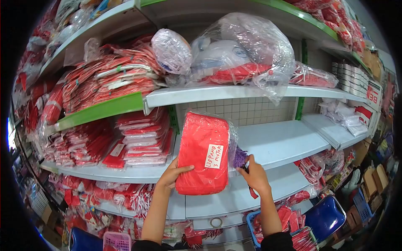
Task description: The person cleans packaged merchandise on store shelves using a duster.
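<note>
My left hand grips the lower left side of a red folded cloth packet in clear plastic, its thumb lying across the front. A white label with handwriting, including "3 METER", sticks to the packet. My right hand is closed around a purple fluffy duster, whose strands touch or nearly touch the packet's right edge. Most of the duster's handle is hidden in the fingers. Both hands are in front of a pale shelf.
Stacked red and white packets fill the shelf's left side. Above sit a large clear plastic bag and piled red packets. Lower right are a blue basket and a blue chair. A tape roll lies below.
</note>
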The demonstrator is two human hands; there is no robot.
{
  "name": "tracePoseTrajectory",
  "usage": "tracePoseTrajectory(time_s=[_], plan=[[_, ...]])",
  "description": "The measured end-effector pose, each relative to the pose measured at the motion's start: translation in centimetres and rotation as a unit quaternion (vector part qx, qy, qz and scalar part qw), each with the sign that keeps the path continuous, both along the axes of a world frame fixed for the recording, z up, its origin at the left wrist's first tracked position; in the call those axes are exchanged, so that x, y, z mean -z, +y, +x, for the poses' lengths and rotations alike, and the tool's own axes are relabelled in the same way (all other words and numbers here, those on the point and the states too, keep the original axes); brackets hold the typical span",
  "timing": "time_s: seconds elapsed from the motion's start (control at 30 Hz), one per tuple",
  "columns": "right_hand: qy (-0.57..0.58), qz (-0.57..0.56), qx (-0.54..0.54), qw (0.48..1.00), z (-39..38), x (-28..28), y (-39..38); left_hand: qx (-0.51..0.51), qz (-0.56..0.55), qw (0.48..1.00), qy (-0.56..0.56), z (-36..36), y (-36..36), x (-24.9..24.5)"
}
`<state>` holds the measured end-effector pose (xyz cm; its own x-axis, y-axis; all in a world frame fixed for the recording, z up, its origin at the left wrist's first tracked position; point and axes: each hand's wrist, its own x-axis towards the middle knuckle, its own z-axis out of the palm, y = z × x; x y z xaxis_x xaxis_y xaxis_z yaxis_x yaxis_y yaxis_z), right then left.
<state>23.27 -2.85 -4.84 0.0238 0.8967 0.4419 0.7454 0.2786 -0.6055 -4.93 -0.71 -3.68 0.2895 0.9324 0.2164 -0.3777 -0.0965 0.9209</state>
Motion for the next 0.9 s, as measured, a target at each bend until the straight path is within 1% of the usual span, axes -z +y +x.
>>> tracePoseTrajectory(time_s=[0.03,0.07,0.17,0.2,0.27,0.3,0.37,0.43,0.47,0.5,0.57,0.63,0.7,0.73,0.77,0.83,0.87,0.9], plan=[[0.005,-0.037,-0.025,0.999,0.7,1.4,1.0,0.007,-0.004,1.000,0.003,0.1,0.7,-0.1],[0.006,0.037,-0.024,0.999,1.2,3.4,2.0,0.012,-0.008,1.000,0.004,0.2,1.5,0.0],[0.127,-0.017,-0.032,0.991,1.7,3.0,0.1,0.017,-0.016,1.000,0.005,0.6,3.8,0.5],[0.155,0.008,-0.014,0.988,1.7,3.9,-0.3,0.016,-0.019,1.000,0.004,0.7,4.4,0.9],[0.206,0.060,0.020,0.976,1.4,6.9,-1.3,0.026,-0.047,0.998,-0.041,1.0,4.9,1.7],[0.253,0.065,0.028,0.965,1.0,8.6,-1.5,0.031,-0.061,0.996,-0.064,1.0,5.2,2.1],[0.345,0.073,0.042,0.935,0.2,11.9,-1.9,0.021,-0.065,0.996,-0.056,0.8,5.5,2.2],[0.459,-0.013,-0.052,0.887,-0.7,12.9,-3.3,0.010,-0.062,0.997,-0.046,0.9,5.2,2.3],[0.509,-0.054,-0.098,0.854,-1.1,13.2,-4.0,0.010,-0.060,0.997,-0.051,0.8,5.3,2.4],[0.567,-0.071,-0.168,0.804,-1.9,13.6,-4.4,0.010,-0.058,0.997,-0.056,0.7,5.4,2.7],[0.582,-0.125,-0.198,0.779,-4.1,14.1,-6.0,0.005,-0.054,0.997,-0.059,0.4,5.5,3.5],[0.552,-0.249,-0.260,0.752,-5.2,14.6,-7.4,-0.007,-0.041,0.998,-0.054,0.1,5.9,4.1],[0.512,-0.322,-0.313,0.732,-6.4,14.8,-8.1,0.011,-0.055,0.991,-0.118,0.0,6.6,4.2],[0.496,-0.337,-0.325,0.731,-7.0,15.0,-8.3,0.018,-0.065,0.986,-0.150,0.0,6.8,4.6],[0.513,-0.333,-0.303,0.731,-7.2,15.2,-8.5,-0.014,-0.062,0.992,-0.110,-0.1,7.3,5.4],[0.546,-0.324,-0.260,0.727,-7.7,15.6,-8.4,-0.080,-0.056,0.995,-0.030,0.1,6.7,4.6],[0.571,-0.307,-0.225,0.728,-7.9,15.7,-8.2,-0.050,-0.047,0.996,-0.055,0.4,5.8,4.3],[0.561,-0.312,-0.240,0.728,-7.8,15.6,-8.2,-0.065,-0.051,0.996,-0.045,0.4,5.9,4.2]])
